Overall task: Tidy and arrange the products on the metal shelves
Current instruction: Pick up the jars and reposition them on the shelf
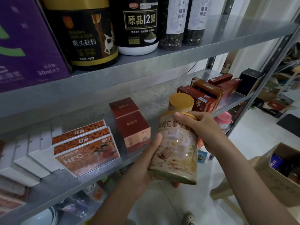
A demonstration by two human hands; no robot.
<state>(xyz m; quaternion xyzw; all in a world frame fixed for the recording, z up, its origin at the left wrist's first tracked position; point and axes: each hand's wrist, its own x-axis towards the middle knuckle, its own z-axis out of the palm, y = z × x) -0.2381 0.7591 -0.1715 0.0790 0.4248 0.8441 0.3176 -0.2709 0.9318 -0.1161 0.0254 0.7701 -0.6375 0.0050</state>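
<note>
Close up, a person faces grey metal shelves and holds a beige canister with both hands. The canister is just off the front edge of the middle shelf, toward its right half, leaning slightly left. The left hand cups it from below and from the left, with the thumb pressed against its side. The right hand grips its top, with the fingers curled over the yellow rim. A yellow-capped cylinder shows directly behind that rim; I cannot tell whether it is part of the held canister or a second one standing on the shelf.

On the middle shelf, two dark red boxes stand one behind the other just left of the canister. Further left, orange boxes marked NFC lie in an overlapping row at the front edge, next to a row of white boxes. Red-brown boxes crowd the right end.

On the upper shelf, from left to right, stand a purple box, a black canister with a gold lid, a black jar with a white base and two tall bottles.

A cardboard box sits on the floor at the lower right.
</note>
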